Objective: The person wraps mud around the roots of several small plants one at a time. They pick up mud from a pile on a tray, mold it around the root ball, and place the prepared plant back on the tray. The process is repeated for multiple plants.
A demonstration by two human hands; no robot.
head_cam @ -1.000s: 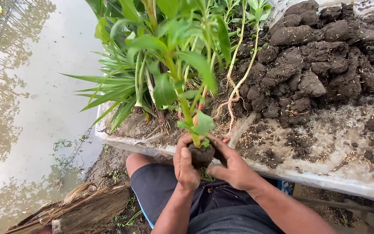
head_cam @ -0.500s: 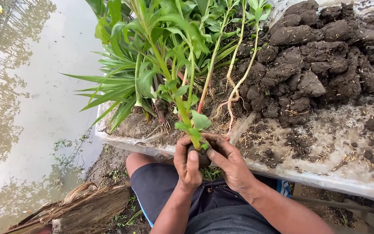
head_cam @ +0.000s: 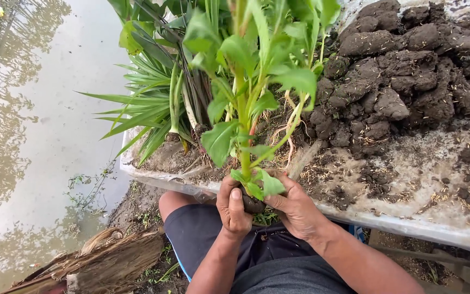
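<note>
**Two hands cupped round the root ball of a leafy seedling**

The left hand point(head_cam: 234, 209) and the right hand point(head_cam: 296, 209) are pressed together from opposite sides around a small dark ball of soil point(head_cam: 252, 205), the fingers curled and the left thumb laid upright against it. Both hands close on the ball; only a narrow dark patch of it shows between them, so its full shape cannot be made out. From the ball rises a green seedling point(head_cam: 244, 125), its stem upright with broad leaves spreading at several heights and two small leaves lying just over the thumbs. The hands hover at the near edge of a pale, mud-smeared tray point(head_cam: 409, 223), above the person's lap in dark shorts point(head_cam: 213, 245). On the tray, beyond the seedling, stand further plants with narrow strap-like leaves point(head_cam: 148, 109); to the right lies a heap of dark clods of earth point(head_cam: 409, 71), with crumbs of soil and straw scattered before it. Left of the tray spreads muddy water point(head_cam: 44, 136). A dry, fibrous husk point(head_cam: 110, 261) lies on the wet ground beside the person's left knee.
</note>
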